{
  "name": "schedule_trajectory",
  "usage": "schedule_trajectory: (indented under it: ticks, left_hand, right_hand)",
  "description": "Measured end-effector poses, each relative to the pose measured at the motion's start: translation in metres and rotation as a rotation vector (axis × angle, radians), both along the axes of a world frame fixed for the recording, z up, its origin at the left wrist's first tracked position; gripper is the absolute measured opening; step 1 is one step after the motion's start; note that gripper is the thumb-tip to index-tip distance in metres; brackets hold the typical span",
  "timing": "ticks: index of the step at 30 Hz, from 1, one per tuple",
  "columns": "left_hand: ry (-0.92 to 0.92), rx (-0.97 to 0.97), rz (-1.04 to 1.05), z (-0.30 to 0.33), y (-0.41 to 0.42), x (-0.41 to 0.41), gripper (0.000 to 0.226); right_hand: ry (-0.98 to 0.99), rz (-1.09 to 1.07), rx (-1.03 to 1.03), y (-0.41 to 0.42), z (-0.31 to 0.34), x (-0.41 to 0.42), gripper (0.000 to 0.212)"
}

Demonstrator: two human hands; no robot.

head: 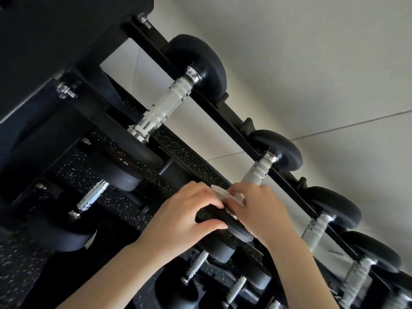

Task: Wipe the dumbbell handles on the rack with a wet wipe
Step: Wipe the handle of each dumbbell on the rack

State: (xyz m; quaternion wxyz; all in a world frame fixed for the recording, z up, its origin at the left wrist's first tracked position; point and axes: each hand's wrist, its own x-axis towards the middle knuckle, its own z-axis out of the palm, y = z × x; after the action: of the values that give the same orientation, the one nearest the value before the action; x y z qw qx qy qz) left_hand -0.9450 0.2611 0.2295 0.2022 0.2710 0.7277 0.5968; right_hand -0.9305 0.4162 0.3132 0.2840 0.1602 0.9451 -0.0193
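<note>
A black rack (225,118) crosses the tilted view and carries several black-headed dumbbells with silver knurled handles. My right hand (262,211) curls round the near part of the second top-row dumbbell's handle (256,171). It presses a pale wet wipe (224,193) against that handle, and an edge of the wipe sticks out by my fingers. My left hand (185,216) grips the near black head (229,223) of the same dumbbell, fingers over the top and thumb underneath. The lower part of the handle is hidden under my right hand.
Another top-row dumbbell handle (166,103) lies up and to the left, and two more (315,229) (356,277) lie to the right. Lower-tier dumbbells (92,195) sit below, above speckled black flooring (73,161). A pale tiled floor (312,63) lies behind the rack.
</note>
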Motion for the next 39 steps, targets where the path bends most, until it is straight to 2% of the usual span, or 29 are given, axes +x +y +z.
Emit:
schedule_trajectory:
  ticks: [5, 19, 25, 28, 31, 36, 39]
  left_hand:
    - [-0.006, 0.026, -0.002, 0.000, 0.002, -0.004, 0.027]
    - [0.056, 0.030, -0.048, -0.003, 0.000, -0.009, 0.026]
    - [0.072, 0.006, -0.051, -0.001, 0.002, -0.009, 0.027]
    - [0.079, -0.012, -0.059, 0.000, 0.001, -0.009, 0.027]
    - [0.080, -0.014, -0.062, 0.001, 0.000, -0.009, 0.026]
    - [0.084, -0.051, -0.077, 0.001, 0.000, -0.010, 0.028]
    - [0.098, -0.083, -0.111, 0.003, 0.000, -0.011, 0.030]
  right_hand:
    - [0.007, 0.044, 0.069, 0.000, 0.000, -0.007, 0.018]
    - [0.198, -0.062, 0.156, 0.035, -0.003, -0.040, 0.023]
    - [0.398, -0.144, 0.195, 0.045, -0.003, -0.046, 0.020]
    - [0.583, -0.161, 0.195, 0.041, -0.013, -0.034, 0.019]
    - [0.740, -0.202, 0.089, 0.045, -0.020, -0.020, 0.016]
    - [0.762, -0.366, -0.161, 0.044, -0.023, -0.009, 0.016]
    - [0.699, -0.443, -0.344, 0.039, -0.024, 0.002, 0.010]
